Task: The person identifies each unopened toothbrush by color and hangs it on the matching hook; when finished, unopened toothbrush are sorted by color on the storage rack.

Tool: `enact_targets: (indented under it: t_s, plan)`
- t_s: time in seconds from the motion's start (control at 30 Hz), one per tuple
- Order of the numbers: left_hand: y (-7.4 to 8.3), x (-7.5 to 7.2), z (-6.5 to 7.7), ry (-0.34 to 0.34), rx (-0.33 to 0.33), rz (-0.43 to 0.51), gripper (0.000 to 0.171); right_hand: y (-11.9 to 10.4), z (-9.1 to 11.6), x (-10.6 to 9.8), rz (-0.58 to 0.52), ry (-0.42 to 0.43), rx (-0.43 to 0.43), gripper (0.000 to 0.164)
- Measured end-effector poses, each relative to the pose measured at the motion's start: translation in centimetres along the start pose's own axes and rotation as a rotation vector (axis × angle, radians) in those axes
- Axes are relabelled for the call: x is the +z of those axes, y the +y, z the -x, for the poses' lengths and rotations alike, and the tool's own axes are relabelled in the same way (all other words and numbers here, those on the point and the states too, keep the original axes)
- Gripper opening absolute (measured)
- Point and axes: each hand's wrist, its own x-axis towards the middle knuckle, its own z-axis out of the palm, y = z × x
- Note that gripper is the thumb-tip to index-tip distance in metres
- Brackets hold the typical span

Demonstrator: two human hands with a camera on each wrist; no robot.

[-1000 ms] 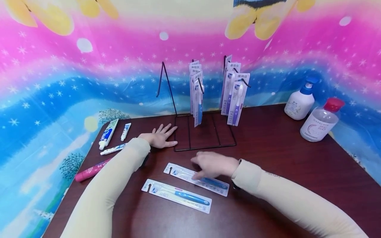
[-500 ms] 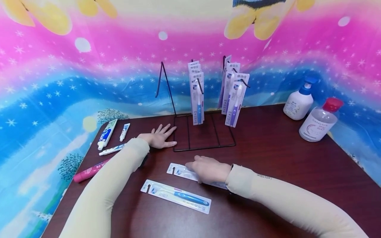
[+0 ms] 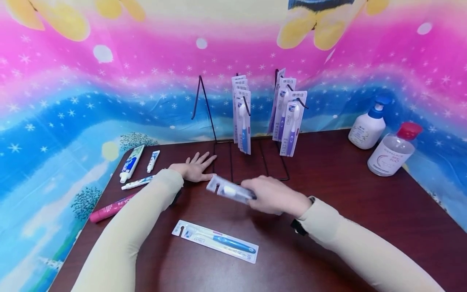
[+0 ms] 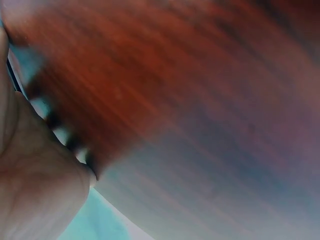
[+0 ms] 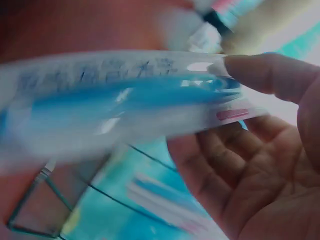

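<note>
My right hand (image 3: pixel 273 194) pinches a packaged toothbrush (image 3: pixel 231 191) between thumb and fingers, lifted over the table just in front of the wire rack. Close up in the right wrist view, the toothbrush pack (image 5: pixel 115 105) shows a blue handle under clear plastic. My left hand (image 3: pixel 195 168) lies flat with fingers spread at the left side of the black wire rack (image 3: pixel 251 181). A second packaged toothbrush (image 3: pixel 217 242) with a blue handle lies on the table nearer to me. Blue toothbrush packs (image 3: pixel 243 125) hang on the rack's middle hook, purple toothbrush packs (image 3: pixel 292 125) on its right hook.
The rack's left hook (image 3: pixel 197 97) carries nothing. Toothpaste tubes (image 3: pixel 131 164) and a pink tube (image 3: pixel 111 210) lie at the table's left edge. A white pump bottle (image 3: pixel 366 125) and a clear red-capped bottle (image 3: pixel 392 152) stand at the right. A printed cloth hangs behind.
My right hand has taken hold of the farther toothbrush pack and raised it off the table toward the rack. My left hand stays put.
</note>
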Motion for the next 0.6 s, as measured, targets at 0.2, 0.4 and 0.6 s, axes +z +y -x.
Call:
enact_targets:
  t_s: [0.2,0.4,0.6]
  plan:
    - [0.7,-0.4,0.5,-0.017,-0.006,-0.014,0.084,-0.1,1.5,-4.4,-0.394,0.255,0.052,0.026]
    - [0.7,-0.3,0.5,0.01,0.006,-0.001,0.086,0.4,1.2,-6.5,-0.514,0.339,0.101,0.049]
    - [0.2,-0.1,0.2,0.016,0.04,0.052,0.087,1.3,-0.1,-6.4,-0.503,0.341,0.118,0.05]
